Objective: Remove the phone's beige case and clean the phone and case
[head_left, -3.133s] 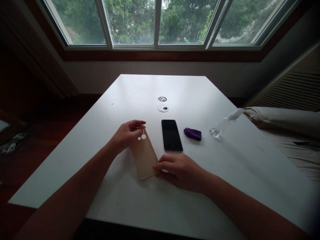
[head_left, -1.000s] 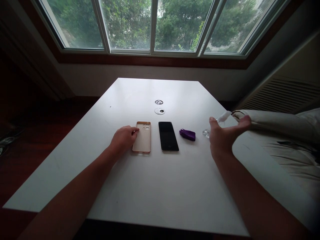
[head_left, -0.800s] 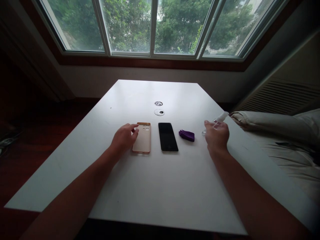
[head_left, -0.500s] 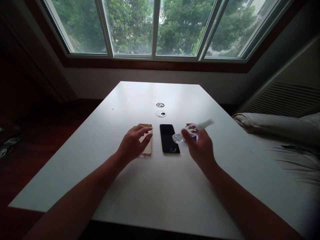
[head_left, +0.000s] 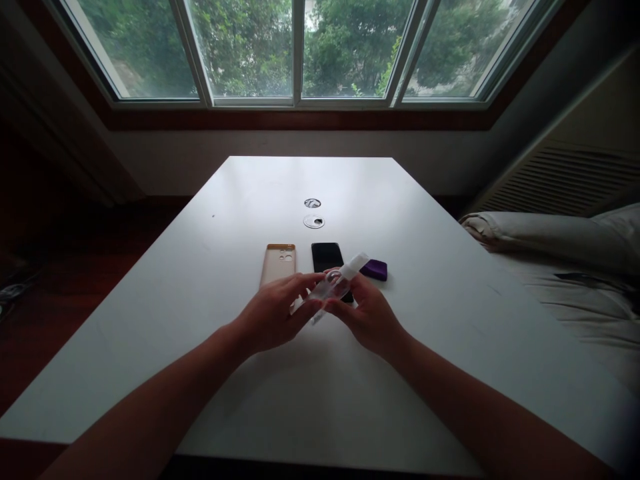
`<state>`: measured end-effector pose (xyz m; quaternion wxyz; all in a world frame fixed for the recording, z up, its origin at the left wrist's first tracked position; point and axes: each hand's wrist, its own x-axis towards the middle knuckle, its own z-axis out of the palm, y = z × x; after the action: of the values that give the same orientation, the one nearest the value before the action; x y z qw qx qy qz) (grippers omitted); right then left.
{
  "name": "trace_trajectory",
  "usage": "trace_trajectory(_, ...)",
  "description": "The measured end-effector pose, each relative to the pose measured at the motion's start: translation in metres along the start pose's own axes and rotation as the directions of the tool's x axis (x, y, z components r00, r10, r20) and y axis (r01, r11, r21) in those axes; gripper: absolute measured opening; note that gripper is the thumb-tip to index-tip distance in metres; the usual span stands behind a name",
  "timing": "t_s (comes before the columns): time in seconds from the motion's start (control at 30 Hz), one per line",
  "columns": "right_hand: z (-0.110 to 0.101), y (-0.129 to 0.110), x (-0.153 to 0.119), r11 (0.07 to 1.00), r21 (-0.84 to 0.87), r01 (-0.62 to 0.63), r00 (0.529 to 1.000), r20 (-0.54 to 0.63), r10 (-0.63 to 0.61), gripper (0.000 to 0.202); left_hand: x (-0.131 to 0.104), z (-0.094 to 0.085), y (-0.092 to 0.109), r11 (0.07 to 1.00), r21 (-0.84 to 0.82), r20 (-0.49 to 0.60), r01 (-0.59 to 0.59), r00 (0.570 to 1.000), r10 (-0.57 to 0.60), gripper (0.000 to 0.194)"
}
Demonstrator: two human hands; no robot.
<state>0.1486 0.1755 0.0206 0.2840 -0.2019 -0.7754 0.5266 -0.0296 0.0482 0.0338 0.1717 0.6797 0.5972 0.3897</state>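
Observation:
A clear bottle with a whitish cap (head_left: 353,266) is held tilted between both hands, above the near part of a black phone (head_left: 326,254). My left hand (head_left: 280,307) has its fingers and thumb closed on the bottle's lower left part. From the right, my right hand (head_left: 369,311) grips the bottle close to its cap. A phone case (head_left: 278,264) with a tan edge lies left of the phone, its near end hidden by my left hand. To the right of the phone rests a small purple object (head_left: 375,269).
On the white table (head_left: 320,413), two round flat pieces (head_left: 313,203) (head_left: 314,221) lie behind the phone. Beyond the table is a window (head_left: 250,50). A rolled pale cloth or bedding (head_left: 540,230) lies at the right.
Both hands have come together nearer the table's front, my right hand bringing the bottle left. My left hand has left the phone case and taken hold of the bottle. The purple object is now uncovered.

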Motion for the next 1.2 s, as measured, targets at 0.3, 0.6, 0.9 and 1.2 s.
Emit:
trace_trajectory(0.3, -0.02, 0.006, 0.011, 0.994, -0.091, 0.063, 0.997, -0.038, -0.066, 0.051, 0.0, 0.007, 0.003, 0.917, -0.329, -0.038, 0.227, 0.967, -0.253, 0.057)
trace_trajectory(0.6, -0.077, 0.032, 0.04, 0.378, -0.784, -0.492, 0.87, -0.429, 0.244, 0.055, 0.013, -0.022, 0.014, 0.395, -0.881, -0.008, 0.259, 0.828, -0.561, 0.041)
trace_trajectory(0.9, -0.058, 0.013, 0.031, 0.843, -0.442, -0.307, 0.877, -0.476, 0.07, 0.033, 0.01, -0.021, 0.012, 0.46, -0.833, -0.014, 0.309, 0.818, -0.575, 0.055)
trace_trajectory(1.2, -0.02, -0.003, 0.021, 0.735, 0.584, -0.345, 0.865, -0.105, 0.49, 0.027, 0.006, -0.011, 0.014, 0.698, -0.601, 0.026, 0.389, 0.883, -0.469, 0.04)
